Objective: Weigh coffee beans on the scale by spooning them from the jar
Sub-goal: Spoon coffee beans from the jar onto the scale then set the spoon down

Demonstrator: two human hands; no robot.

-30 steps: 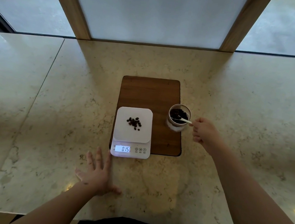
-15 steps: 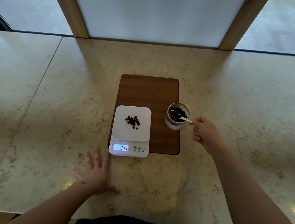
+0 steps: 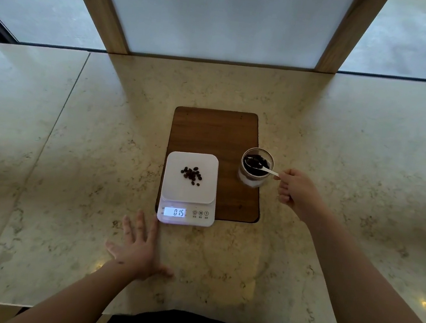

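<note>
A white digital scale (image 3: 187, 201) sits on the near left part of a dark wooden board (image 3: 214, 132), its display reading 0.15. A small pile of coffee beans (image 3: 191, 175) lies on its platform. To its right stands a round glass jar (image 3: 255, 170) with dark beans inside. My right hand (image 3: 296, 191) is closed on the handle of a small white spoon (image 3: 268, 170), whose bowl sits inside the jar's mouth with beans on it. My left hand (image 3: 137, 251) rests flat on the counter, fingers spread, just in front of the scale's left corner.
The board lies on a beige marble counter (image 3: 71, 170) with a seam on the left. A white panel between two wooden posts (image 3: 337, 31) and windows stand behind the counter's far edge. The near edge runs below my arms.
The spoon's bowl has shifted slightly inside the jar and now carries beans at the mouth. My left hand and the scale reading are unchanged.
</note>
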